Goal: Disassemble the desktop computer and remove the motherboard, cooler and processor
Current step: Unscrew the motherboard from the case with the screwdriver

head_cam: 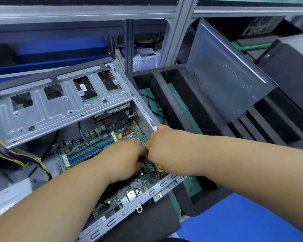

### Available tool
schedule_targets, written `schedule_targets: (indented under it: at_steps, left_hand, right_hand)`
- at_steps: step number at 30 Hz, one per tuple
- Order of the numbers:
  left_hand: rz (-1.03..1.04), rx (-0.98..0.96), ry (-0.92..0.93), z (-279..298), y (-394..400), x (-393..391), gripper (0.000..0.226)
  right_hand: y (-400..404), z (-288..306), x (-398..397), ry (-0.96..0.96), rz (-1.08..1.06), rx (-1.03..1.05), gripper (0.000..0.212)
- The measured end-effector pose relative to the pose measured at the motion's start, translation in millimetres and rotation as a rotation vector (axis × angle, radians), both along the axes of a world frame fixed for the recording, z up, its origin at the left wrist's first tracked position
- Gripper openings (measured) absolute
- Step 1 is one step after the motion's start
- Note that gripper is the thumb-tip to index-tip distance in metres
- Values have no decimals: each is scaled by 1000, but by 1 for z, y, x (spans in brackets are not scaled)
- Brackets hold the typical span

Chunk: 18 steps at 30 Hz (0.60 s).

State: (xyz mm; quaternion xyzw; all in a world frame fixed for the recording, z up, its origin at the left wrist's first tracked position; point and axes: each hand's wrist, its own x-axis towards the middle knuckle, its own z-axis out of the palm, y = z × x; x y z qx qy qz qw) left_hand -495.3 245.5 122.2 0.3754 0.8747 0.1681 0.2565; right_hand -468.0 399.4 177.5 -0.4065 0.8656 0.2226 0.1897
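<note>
Reaching down into the open grey metal desktop computer case (pixel 63 105), I have both hands together over the green motherboard (pixel 101 147) that lies flat on the case floor. My left hand (pixel 124 159) sits knuckles-up over the middle of the board, fingers curled under around something dark that I cannot make out. My right hand (pixel 162 149) comes in from the right, touching the left at the fingertips, curled around a screwdriver with a yellow and black handle (pixel 159 169), of which only a short piece shows below my palm; its tip is hidden, pointing down toward the board near the case's right wall. The blue and green memory slots (pixel 89 149) lie just beyond my left hand, toward the far left of the board, with a black cable (pixel 87 138) arcing across them. Whatever sits straight under my hands is covered, so I cannot tell whether the cooler is there. A perforated silver drive cage (pixel 47 105) spans the far half of the case above the board, and a bundle of yellow, black and purple wires (pixel 16 154) trails off at the left edge. To the right of the case stands a black foam tray with long slots (pixel 191 109), and a dark grey side panel (pixel 231 70) leans tilted over it.
</note>
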Motion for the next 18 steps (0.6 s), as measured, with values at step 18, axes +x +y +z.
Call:
schedule_targets:
  at_steps: [18]
  left_hand:
    - [1,37,77,-5,-2,1,26]
  right_hand:
    - [1,-8,-1,41,20,51,25]
